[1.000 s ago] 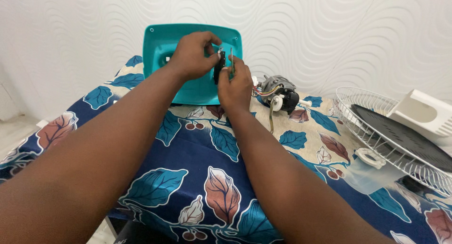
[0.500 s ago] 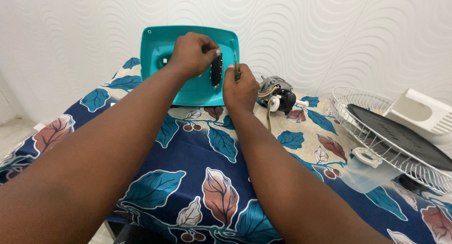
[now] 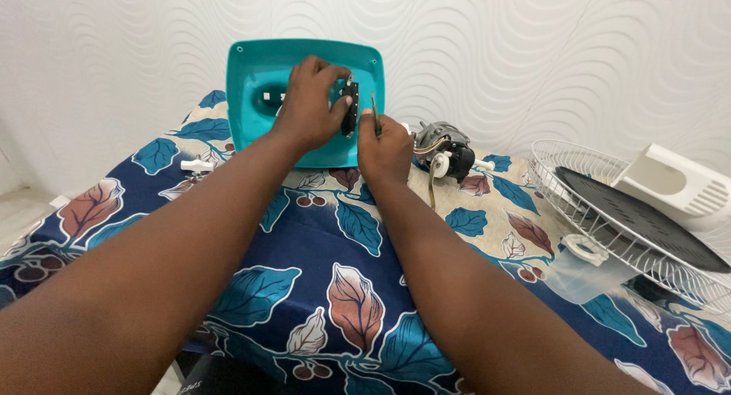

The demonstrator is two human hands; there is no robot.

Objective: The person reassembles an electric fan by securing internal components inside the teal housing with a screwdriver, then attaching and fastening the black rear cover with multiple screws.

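A small white plastic knob lies at the left on the surface, which is covered with a blue cloth printed with leaves. Behind it, a teal plastic housing stands upright against the white patterned wall, its open hollow side facing the camera.

The left hand is raised in front of the teal housing. Its fingers are closed around a small black part, pinching it at the upper end; the part is held upright, in the air, just in front of the housing's right half.

The right hand is just beside the left hand, on its right. Its fingers are closed on a thin metal tool, which points upward and sits just beside the black part; whether the tip touches the part cannot be told.

To the right of the hands, a grey and black electric motor with coloured wires rests on the surface near the wall. Further right, a white wire fan guard lies flat, with a dark round disc inside it. A white plastic casing rests on the far edge of the guard. A clear plastic piece lies on the surface just below the guard's near rim.
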